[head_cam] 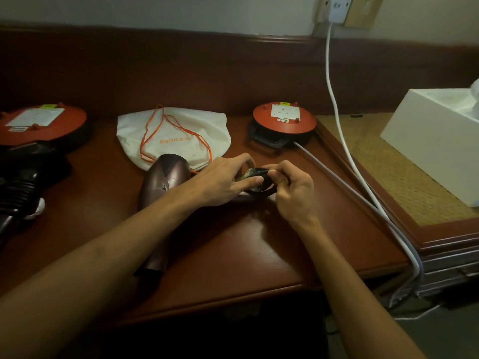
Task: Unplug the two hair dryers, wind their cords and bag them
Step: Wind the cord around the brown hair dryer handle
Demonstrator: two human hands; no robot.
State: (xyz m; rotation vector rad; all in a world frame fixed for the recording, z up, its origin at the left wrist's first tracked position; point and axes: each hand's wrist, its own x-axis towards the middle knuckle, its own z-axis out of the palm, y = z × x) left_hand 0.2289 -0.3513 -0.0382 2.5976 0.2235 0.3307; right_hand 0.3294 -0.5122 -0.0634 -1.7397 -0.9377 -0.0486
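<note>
A brown-purple hair dryer point(163, 182) lies on the wooden table point(233, 250), its handle toward me. Just right of it both hands meet on a small coil of black cord point(259, 177). My left hand point(220, 182) holds the coil from the left with the thumb laid across it. My right hand point(290, 190) pinches the coil's top from the right. A white drawstring bag point(176, 133) with orange cord lies flat behind the dryer. A black hair dryer point(23, 185) lies at the far left, partly cut off by the frame edge.
Two red round socket units sit at the back, one at the left point(44, 123) and one at the right point(285, 120). White and grey cables point(363, 177) run down from a wall plug point(338, 9). A white tissue box point(438, 141) stands on a side table at the right.
</note>
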